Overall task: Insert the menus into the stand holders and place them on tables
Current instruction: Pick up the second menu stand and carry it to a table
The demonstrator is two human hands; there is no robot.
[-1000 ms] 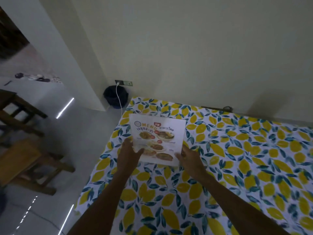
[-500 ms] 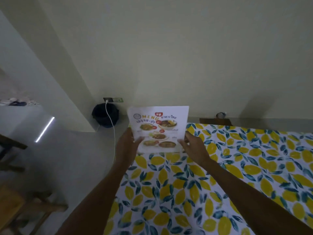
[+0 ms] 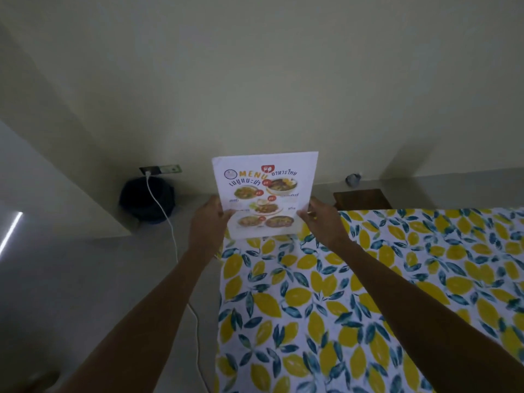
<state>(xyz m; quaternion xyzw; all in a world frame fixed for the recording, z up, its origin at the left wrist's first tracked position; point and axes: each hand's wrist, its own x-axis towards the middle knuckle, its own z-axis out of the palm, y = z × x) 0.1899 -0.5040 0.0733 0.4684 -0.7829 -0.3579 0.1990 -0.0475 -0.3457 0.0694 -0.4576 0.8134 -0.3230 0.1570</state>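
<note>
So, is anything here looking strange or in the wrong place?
Nothing is damaged or spilled. The menu stands upright, slightly tilted, at the far corner of the table, held by the left hand and right hand.

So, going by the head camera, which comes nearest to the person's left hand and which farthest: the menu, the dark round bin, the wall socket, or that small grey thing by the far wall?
1. Menu: held in the left hand, at its left edge.
2. Dark round bin: to the left, on the floor by the wall.
3. Wall socket: above the bin, on the wall.
4. Small grey thing: far right, beyond the right hand.
</note>
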